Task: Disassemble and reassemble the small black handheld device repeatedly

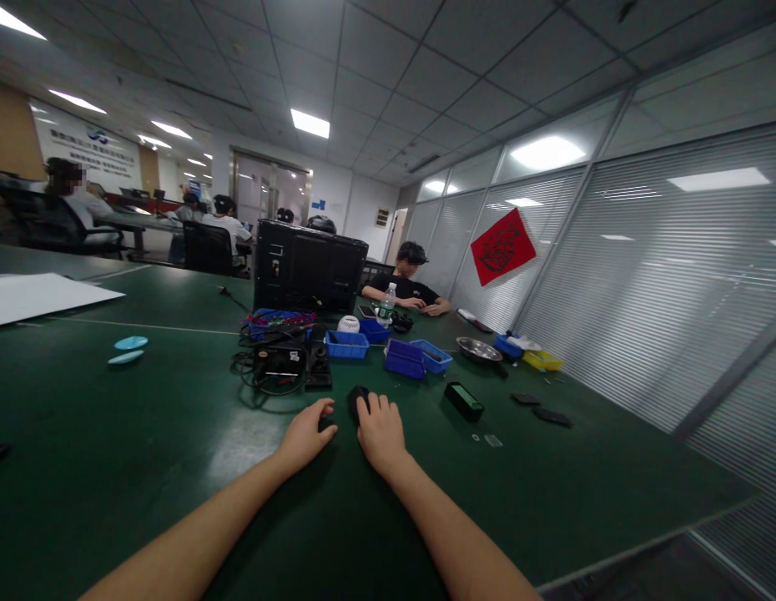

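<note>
My right hand (381,430) lies over a small black object (356,399) on the green table, its fingers curled around the near right side. Most of that object is under the fingers, so its kind does not show. Just to the left, my left hand (306,434) rests by the table top with thumb and fingers apart and nothing between them. A gap separates it from the black object. Beyond my hands stand a black box-shaped device with a tangle of cables (279,361) and a black stand (318,367).
Blue bins (346,345) and a white ball (349,324) sit in front of a large black monitor (309,267). To the right are a black box with a green inside (464,401), a metal bowl (480,351) and flat black pieces (552,416). A person (408,288) sits across the table.
</note>
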A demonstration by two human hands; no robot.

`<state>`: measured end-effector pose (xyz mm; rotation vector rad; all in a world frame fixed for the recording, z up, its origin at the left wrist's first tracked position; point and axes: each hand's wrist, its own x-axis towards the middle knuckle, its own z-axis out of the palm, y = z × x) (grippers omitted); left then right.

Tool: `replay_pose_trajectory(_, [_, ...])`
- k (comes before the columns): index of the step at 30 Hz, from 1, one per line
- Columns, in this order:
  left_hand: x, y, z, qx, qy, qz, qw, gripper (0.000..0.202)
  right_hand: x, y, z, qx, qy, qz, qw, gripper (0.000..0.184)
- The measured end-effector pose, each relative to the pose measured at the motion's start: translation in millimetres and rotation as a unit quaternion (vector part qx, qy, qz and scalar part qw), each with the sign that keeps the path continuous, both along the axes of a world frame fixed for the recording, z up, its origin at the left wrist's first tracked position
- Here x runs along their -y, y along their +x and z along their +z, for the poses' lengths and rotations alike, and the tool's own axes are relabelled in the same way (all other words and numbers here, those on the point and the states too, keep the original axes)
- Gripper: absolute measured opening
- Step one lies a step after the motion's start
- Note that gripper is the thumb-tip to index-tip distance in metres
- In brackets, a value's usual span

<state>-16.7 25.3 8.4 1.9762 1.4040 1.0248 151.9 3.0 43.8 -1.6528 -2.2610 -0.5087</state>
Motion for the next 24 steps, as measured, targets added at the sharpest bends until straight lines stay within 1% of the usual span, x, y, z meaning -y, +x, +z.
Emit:
replay_pose_trajectory(3, [-1,0,-0.5,-0.004,0.000,0.001,1.000,0.045,7,-7,2.3,0.000,0.000,0.044,0.999,0.044])
replay_pose_trajectory(5, [-1,0,-1.3,-0.005,0.002,0.002,1.000,0.045,10,-10,4.1,-0.018,-0.004,0.075,0.997,0.047])
replay_pose_trajectory(7, [-2,0,-1.9,-0.005,0.004,0.001,1.000,0.044,10,-10,5.3,-0.068,-0.001,0.088,0.994,0.042])
replay_pose_trajectory(10, [-2,-1,-1.8,-0.003,0.005,-0.003,1.000,0.043,2,-2,4.3,-0.185,0.019,0.063,0.980,0.030])
replay_pose_trajectory(12, [-1,-1,-1.3,-0.001,0.001,-0.004,1.000,0.043,-9,9,0.3,-0.267,0.018,0.035,0.963,0.030])
replay_pose_trajectory(13, [-1,-1,-0.9,0.001,-0.003,-0.005,1.000,0.043,-16,15,-2.7,-0.306,0.001,0.020,0.952,0.031])
replay_pose_trajectory(15, [-1,-1,-0.6,0.006,-0.010,-0.005,1.000,0.042,-27,25,-10.2,-0.372,-0.066,-0.009,0.926,0.033])
replay_pose_trajectory(16, [-1,-1,-0.7,0.010,-0.013,-0.005,1.000,0.041,-31,27,-14.4,-0.395,-0.101,-0.013,0.913,0.035])
replay_pose_trajectory(19, [-2,0,-1.4,0.019,-0.015,-0.006,1.000,0.041,-36,25,-25.7,-0.437,-0.178,0.022,0.881,0.037])
replay_pose_trajectory(22, [-4,0,-2.0,0.009,0.004,-0.001,1.000,0.042,-32,12,-32.9,-0.460,-0.249,0.064,0.850,0.040])
replay_pose_trajectory(24, [-4,0,-1.8,0.002,0.015,0.006,1.000,0.041,-29,5,-35.5,-0.474,-0.266,0.077,0.836,0.041])
